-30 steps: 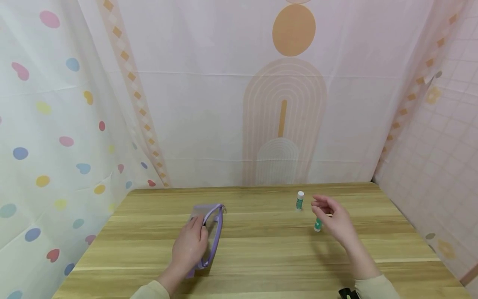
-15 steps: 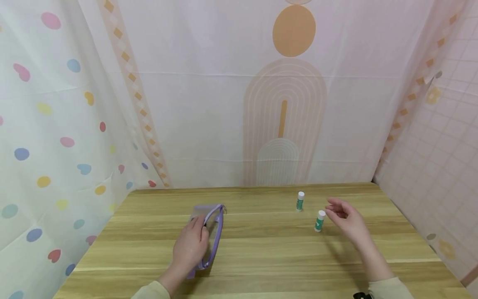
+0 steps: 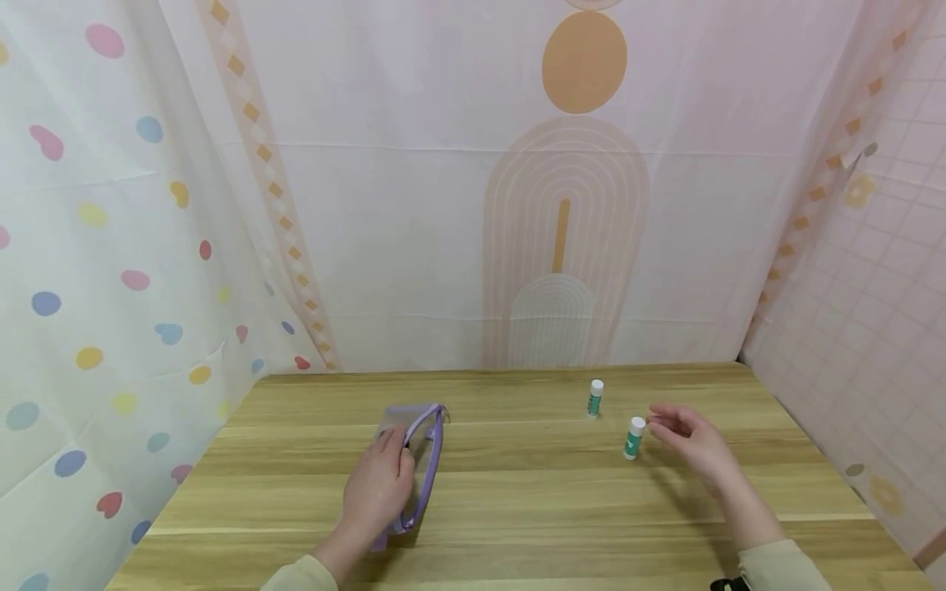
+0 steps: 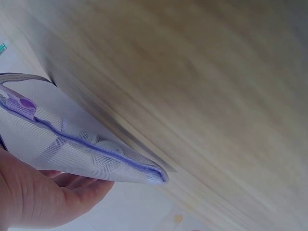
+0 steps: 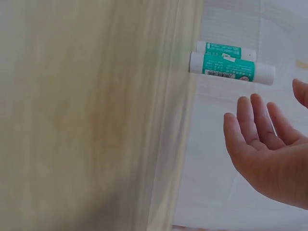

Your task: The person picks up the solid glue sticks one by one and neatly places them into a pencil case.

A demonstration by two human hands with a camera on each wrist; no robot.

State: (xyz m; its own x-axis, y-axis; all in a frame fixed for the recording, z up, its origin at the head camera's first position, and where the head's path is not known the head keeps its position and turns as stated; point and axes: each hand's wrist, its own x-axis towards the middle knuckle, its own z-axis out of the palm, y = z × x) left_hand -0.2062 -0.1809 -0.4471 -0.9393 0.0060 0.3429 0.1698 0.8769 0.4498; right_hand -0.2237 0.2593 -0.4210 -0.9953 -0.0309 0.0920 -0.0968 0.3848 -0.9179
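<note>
My left hand (image 3: 378, 484) grips a translucent mesh zipper pouch (image 4: 72, 144) with purple trim, at the left of the table. Its purple zipper edge (image 3: 432, 472) faces right, and the mouth gapes apart. Two green-and-white glue sticks stand upright on the right half: a farther one (image 3: 594, 400) and a nearer one (image 3: 633, 439), both with white caps. Just right of the nearer stick is my right hand (image 3: 695, 443), fingers loosely bent and nothing held. In the right wrist view, the nearer glue stick (image 5: 228, 67) partly hides the farther one, and a gap separates it from my fingers.
The wooden table (image 3: 517, 509) runs back to a patterned curtain (image 3: 414, 246). A dotted curtain (image 3: 111, 328) hangs along the left side and a checked one (image 3: 850, 328) along the right.
My right hand has moved right, off the nearer glue stick, whose white cap now shows, and has dropped slightly. The left hand and pouch have stayed in place.
</note>
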